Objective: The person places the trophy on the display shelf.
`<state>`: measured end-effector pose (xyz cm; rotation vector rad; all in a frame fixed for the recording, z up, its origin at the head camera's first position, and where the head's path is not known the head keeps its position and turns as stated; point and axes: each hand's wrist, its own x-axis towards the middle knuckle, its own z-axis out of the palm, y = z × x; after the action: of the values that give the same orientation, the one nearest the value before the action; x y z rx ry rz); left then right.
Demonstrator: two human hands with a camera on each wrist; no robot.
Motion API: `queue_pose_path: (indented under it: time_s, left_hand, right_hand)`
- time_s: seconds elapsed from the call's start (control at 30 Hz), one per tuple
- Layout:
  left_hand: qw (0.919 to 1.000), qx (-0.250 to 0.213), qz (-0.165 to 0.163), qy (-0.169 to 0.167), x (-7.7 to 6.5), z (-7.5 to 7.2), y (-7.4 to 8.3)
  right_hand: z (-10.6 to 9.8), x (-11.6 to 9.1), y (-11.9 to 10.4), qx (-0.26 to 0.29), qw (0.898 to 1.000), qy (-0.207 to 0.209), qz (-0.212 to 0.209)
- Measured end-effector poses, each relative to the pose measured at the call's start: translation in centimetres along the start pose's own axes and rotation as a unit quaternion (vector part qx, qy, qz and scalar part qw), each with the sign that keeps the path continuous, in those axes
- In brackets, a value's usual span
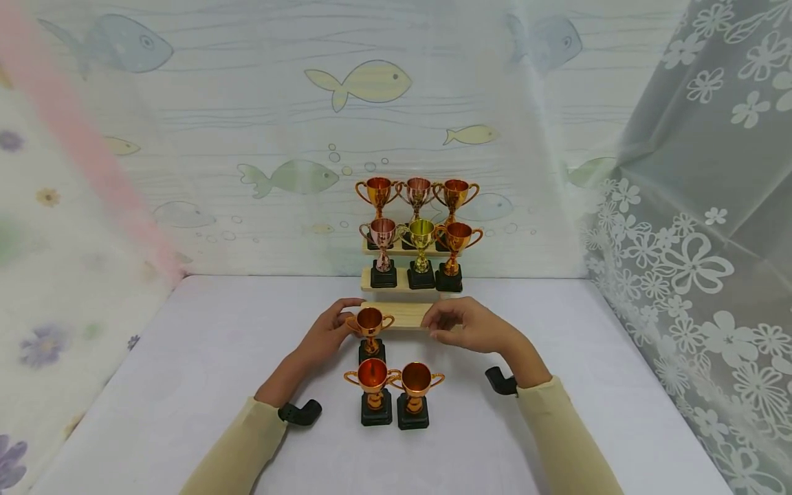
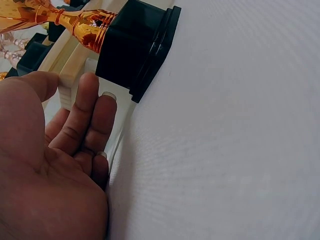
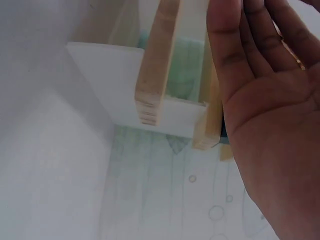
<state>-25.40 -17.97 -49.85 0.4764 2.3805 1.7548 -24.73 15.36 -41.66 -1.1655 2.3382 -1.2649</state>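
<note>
A small wooden display stand has three steps, with the lowest step (image 1: pixel 402 314) bare. My left hand (image 1: pixel 324 335) is at that step's left end. In the left wrist view its uppermost digit touches the wooden corner (image 2: pixel 73 70), the other fingers loosely bent beside it. An orange-gold trophy cup (image 1: pixel 370 323) on a black base stands close in front of this hand. My right hand (image 1: pixel 470 328) hovers by the step's right end with loosely bent fingers and holds nothing. In the right wrist view its palm faces the board ends (image 3: pixel 149 107); contact there cannot be made out.
Two orange-gold trophies (image 1: pixel 373 378) (image 1: pixel 416 381) stand nearer on the white table (image 1: pixel 247 357). On the middle step are a pink, a yellow-gold (image 1: pixel 421 235) and an orange-gold trophy; three more (image 1: pixel 418 189) occupy the top step. A fish-patterned curtain (image 1: pixel 272 137) hangs behind.
</note>
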Motion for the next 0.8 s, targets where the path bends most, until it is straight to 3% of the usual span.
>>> queue_pose_path:
  time_s: [0.13,0.4,0.8]
  left_hand:
    - [1.0000,-0.005,-0.001,-0.004,0.0,-0.1,0.0]
    - [1.0000,0.009,0.003,0.001,0.0,0.0,-0.2]
    - [0.9999,0.011,0.008,0.001,0.0,0.0,-0.2]
  right_hand:
    - [0.5,0.2,0.7,0.020,0.997,-0.076,-0.025]
    - [1.5,0.4,0.3,0.047,0.977,-0.196,-0.067]
    - [3.1,1.1,0.3,0.062,0.958,-0.262,-0.096]
